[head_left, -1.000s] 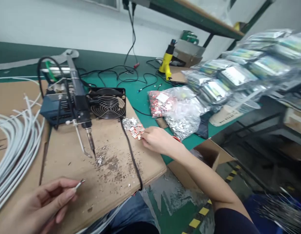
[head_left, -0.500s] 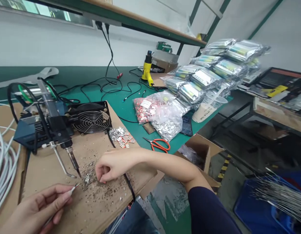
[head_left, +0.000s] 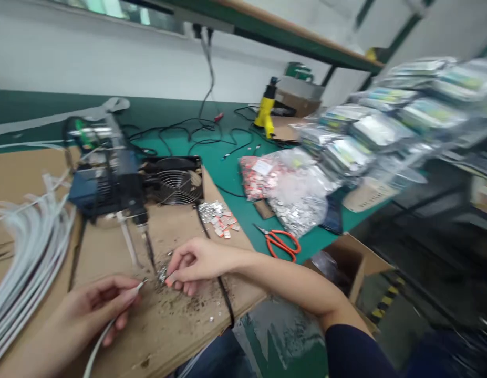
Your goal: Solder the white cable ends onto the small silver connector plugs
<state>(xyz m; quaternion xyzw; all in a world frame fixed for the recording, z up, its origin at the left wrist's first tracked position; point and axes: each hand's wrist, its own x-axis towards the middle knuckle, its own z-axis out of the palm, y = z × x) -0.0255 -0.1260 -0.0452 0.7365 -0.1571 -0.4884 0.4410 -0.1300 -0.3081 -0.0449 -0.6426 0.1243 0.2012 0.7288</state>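
My left hand point(head_left: 105, 307) is closed in a pinch on a white cable point(head_left: 96, 349), whose stripped wire end points toward the iron's tip. Between the thumb and fingers of my right hand point(head_left: 199, 262) is a small connector point(head_left: 170, 281) with an orange part, mostly covered by the fingers. A soldering iron point(head_left: 135, 202) sits in its holder, tip down, just above and between my hands. Solder bits point(head_left: 162, 274) lie under the tip, beside the connector. Wire end and connector are a short gap apart.
Loose connectors point(head_left: 219, 218) lie on the cardboard point(head_left: 176, 325) by a fan point(head_left: 178, 186). Orange-handled scissors point(head_left: 282, 244), bagged connectors point(head_left: 296, 207) and a yellow heat gun point(head_left: 266, 110) are on the green table. Coiled white cables point(head_left: 34, 262) lie at left. A black cord point(head_left: 226, 299) crosses the cardboard.
The camera has swung left, so the scene sits farther right and is blurred. My right hand has turned, showing the connector in its fingers. More of the white cable shows below my left hand.
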